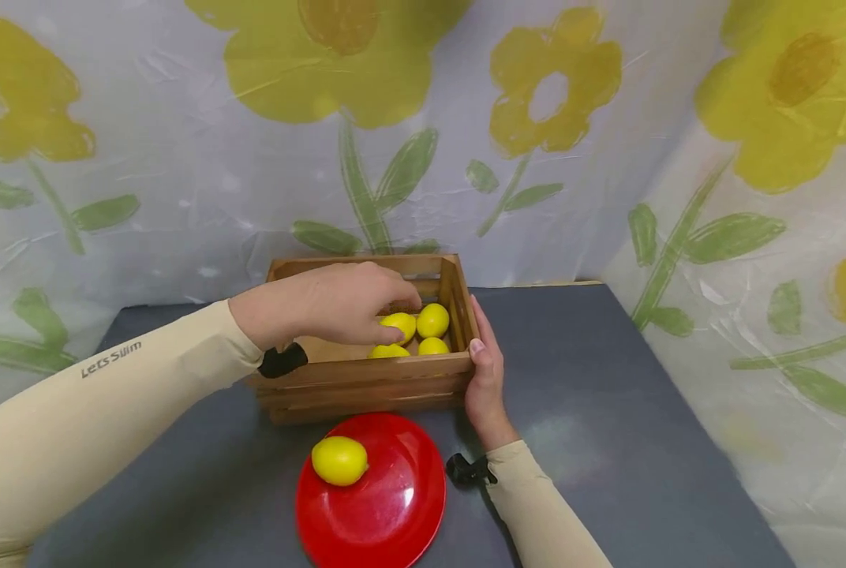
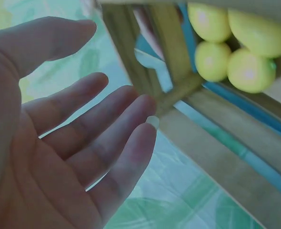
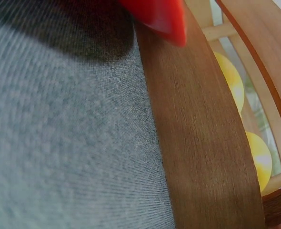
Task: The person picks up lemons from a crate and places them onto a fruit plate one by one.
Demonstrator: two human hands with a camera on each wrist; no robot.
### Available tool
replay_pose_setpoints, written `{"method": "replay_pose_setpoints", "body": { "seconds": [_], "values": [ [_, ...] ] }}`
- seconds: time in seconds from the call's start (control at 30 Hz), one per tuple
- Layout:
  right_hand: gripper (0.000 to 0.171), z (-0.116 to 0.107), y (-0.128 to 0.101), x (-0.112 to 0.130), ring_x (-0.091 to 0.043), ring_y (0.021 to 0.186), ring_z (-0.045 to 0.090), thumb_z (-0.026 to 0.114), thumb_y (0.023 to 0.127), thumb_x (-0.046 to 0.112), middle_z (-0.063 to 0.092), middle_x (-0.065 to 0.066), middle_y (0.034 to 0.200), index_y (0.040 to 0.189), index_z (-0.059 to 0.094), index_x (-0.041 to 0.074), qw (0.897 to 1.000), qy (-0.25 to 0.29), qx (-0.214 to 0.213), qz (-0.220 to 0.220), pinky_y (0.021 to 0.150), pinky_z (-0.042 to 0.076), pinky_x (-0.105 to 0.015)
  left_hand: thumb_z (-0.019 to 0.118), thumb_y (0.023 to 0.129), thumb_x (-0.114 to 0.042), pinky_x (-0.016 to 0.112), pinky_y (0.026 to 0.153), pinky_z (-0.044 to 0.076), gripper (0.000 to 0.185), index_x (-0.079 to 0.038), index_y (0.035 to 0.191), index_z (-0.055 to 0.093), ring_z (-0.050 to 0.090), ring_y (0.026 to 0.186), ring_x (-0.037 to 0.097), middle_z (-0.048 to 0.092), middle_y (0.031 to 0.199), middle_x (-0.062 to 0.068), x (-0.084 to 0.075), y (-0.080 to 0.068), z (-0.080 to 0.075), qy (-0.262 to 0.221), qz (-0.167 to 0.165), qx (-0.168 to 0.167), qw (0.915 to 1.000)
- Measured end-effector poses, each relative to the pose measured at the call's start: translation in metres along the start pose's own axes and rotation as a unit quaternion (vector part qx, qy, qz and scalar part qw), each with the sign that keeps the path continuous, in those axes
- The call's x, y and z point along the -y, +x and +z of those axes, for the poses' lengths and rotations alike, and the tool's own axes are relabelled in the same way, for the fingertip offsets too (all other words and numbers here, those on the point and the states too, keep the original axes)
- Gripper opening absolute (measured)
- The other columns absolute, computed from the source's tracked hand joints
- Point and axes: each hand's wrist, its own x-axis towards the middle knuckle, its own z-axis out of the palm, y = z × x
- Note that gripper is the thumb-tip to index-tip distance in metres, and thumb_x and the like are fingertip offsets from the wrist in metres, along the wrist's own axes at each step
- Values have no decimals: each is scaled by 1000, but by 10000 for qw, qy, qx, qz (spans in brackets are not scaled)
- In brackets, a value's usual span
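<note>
A wooden crate (image 1: 366, 375) stands on the grey table and holds several yellow lemons (image 1: 433, 319). My left hand (image 1: 345, 304) reaches into the crate from the left, just above the lemons. In the left wrist view the left hand (image 2: 59, 143) is spread and empty, with the lemons (image 2: 247, 71) a short way beyond its fingertips. My right hand (image 1: 485, 371) lies with straight fingers against the crate's right outer wall. One more lemon (image 1: 339, 460) sits on a red plate (image 1: 387, 505) in front of the crate. The right wrist view shows the crate wall (image 3: 202, 143), not the hand.
The grey table (image 1: 608, 394) extends to the right of the crate. A flower-printed plastic sheet (image 1: 181, 158) closes off the back and the right side. The red plate's rim (image 3: 159, 19) nearly touches the crate's front wall.
</note>
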Motion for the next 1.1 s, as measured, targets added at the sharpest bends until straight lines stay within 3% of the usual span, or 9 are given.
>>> {"method": "replay_pose_setpoints", "body": {
  "seconds": [0.23, 0.5, 0.7, 1.1],
  "values": [
    [66, 4, -8, -5, -28, 157, 39, 38, 102, 38, 37, 7, 175, 168, 39, 37, 10000, 3, 25, 22, 126, 32, -68, 73, 102, -28, 52, 113, 54, 49, -10, 147, 65, 66, 134, 31, 69, 146, 11, 31, 28, 11, -128, -436, 520, 9976],
    [67, -1, -3, -3, -29, 158, 39, 38, 101, 35, 38, 6, 174, 168, 40, 36, 9999, -119, 6, -63, 126, 31, -67, 72, 102, -32, 51, 114, 53, 57, -7, 152, 60, 65, 136, 31, 67, 150, 11, 58, 62, 33, -47, -620, 800, 9949],
    [68, -4, -3, -4, -29, 158, 39, 38, 100, 33, 38, 6, 174, 168, 40, 34, 9999, -92, -41, -77, 126, 31, -68, 72, 103, -31, 51, 115, 53, 56, -8, 152, 60, 64, 137, 32, 66, 151, 11, 64, 77, 41, -82, -739, 893, 9932],
    [67, -4, 2, -4, -29, 158, 39, 37, 100, 34, 38, 5, 175, 168, 40, 33, 9998, -79, -22, -175, 127, 29, -68, 72, 102, -28, 51, 115, 52, 56, -7, 153, 60, 63, 139, 33, 61, 156, 14, 75, 93, 49, -236, -974, 1161, 9882]
  ]
}}
